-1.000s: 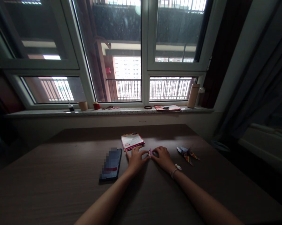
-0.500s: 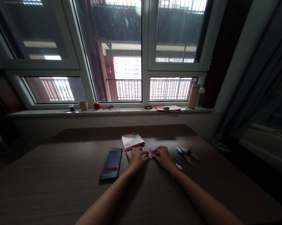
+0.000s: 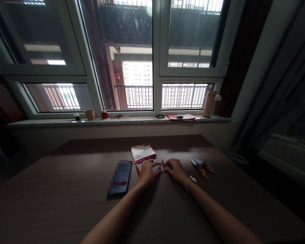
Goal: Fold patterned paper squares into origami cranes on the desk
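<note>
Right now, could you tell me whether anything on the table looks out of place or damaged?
Nothing stands out. Both hands, left hand and right hand, pinch a small folded paper. The phone, paper stack and folded paper figures lie flat and intact.

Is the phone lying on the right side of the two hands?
No, the phone lies flat on the table beside the left hand, on the side away from the right hand.
</note>
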`<state>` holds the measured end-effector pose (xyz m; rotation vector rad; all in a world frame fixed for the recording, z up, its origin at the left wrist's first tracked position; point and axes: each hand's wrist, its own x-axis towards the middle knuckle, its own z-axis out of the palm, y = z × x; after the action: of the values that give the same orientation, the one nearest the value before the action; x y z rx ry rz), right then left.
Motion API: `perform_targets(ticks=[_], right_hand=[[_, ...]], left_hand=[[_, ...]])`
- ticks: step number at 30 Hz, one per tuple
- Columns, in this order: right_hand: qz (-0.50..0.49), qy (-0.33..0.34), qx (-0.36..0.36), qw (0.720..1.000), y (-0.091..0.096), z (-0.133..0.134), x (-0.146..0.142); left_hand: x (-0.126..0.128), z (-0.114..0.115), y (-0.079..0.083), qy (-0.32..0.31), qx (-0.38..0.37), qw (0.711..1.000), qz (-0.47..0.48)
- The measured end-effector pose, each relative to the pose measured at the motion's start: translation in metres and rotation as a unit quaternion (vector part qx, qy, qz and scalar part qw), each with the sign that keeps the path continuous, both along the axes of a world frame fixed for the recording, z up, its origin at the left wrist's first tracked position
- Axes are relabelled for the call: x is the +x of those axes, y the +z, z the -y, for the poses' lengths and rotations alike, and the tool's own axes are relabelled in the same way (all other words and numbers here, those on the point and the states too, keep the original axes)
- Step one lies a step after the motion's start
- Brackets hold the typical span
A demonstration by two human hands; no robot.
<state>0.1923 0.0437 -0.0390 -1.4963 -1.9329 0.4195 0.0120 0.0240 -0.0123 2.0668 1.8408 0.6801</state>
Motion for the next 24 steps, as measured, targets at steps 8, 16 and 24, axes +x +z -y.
perform_targets(ticks=[8, 16, 24], right_hand=[[0.01, 0.0, -0.005, 1.0, 0.0028, 0.0017, -0.0011], [0.009, 0.0, -0.005, 1.0, 0.0051, 0.0032, -0.0014], [-0.036, 0.015, 0.034, 0.999, 0.0046, 0.0032, 0.0028]], left_hand=[[0.0012, 0.0027, 0.0013, 0.001, 0.019, 1.0, 0.019], [0.0009, 0.0028, 0.0013, -0.004, 0.022, 0.999, 0.031], [0.0017, 0.0031, 0.0019, -0.008, 0.022, 1.0, 0.01]])
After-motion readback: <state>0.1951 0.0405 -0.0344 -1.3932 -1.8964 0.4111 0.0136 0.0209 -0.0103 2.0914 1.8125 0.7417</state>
